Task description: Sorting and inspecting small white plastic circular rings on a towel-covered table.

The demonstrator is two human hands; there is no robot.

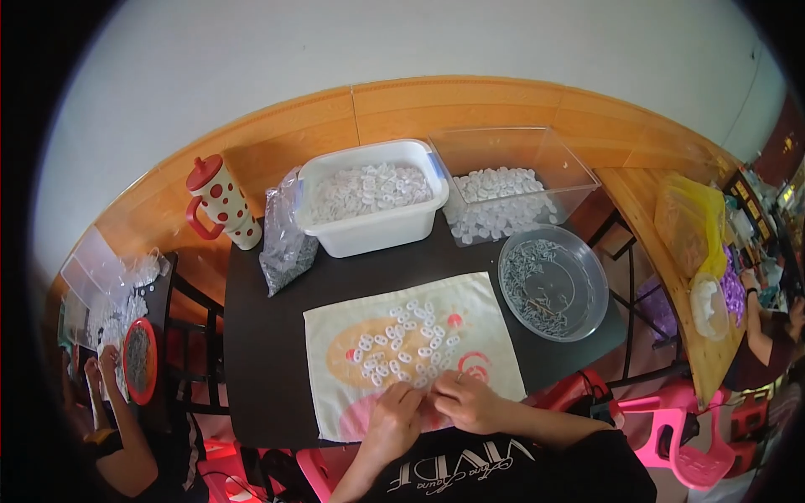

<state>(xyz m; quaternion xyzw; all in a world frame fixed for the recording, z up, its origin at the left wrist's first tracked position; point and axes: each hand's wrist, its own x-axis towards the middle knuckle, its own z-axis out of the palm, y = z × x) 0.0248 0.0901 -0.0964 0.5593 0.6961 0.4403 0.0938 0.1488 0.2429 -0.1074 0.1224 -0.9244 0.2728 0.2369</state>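
Note:
At the near edge of a pale printed cloth [335,327], my left hand [394,419] and my right hand [468,402] are close together, fingertips pinched. Whatever is between their fingers is too small and covered to make out. Just beyond my fingers, several small white oval plastic pieces [398,344] with what look like two holes each lie scattered on the cloth. To the right of the cloth is a round clear tray [594,289] holding small grey screw-like metal pieces [537,256].
Along the table's far side stand a red-dotted tumbler [222,201], a plastic bag [285,235] of grey bits, a white tub [377,230] of whitish pieces and a clear box [520,155] with white discs. People work at left and right. Pink stools [683,436] stand nearby.

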